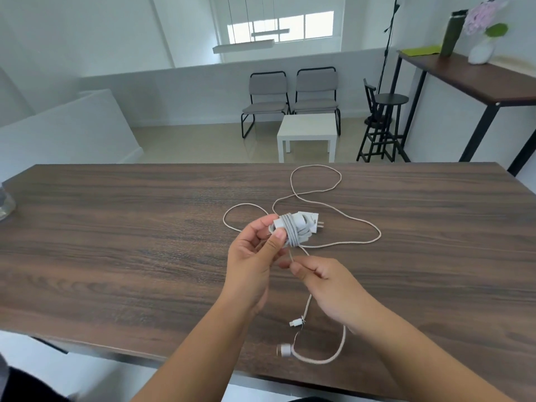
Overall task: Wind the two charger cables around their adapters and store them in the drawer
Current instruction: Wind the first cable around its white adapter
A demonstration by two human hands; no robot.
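My left hand (255, 250) grips a white adapter (282, 226) above the table, with several turns of grey cable (293, 233) wound around it. Just below it, my right hand (322, 281) pinches the loose tail of that cable. Behind the held adapter a second white adapter (310, 221) with metal prongs lies on the wooden table (130, 242). Its long cream cable (359, 224) sprawls in loops across the tabletop and runs toward me. Two cable ends, a small plug (295, 322) and a round connector (282, 350), lie near the front edge. No drawer is in view.
A glass jar (4, 201) sits at the table's left edge. Beyond the table stand two grey chairs (290, 97), a small white side table (307, 134), a black stool (383, 123) and a high side table (478, 82) with a bottle and vase.
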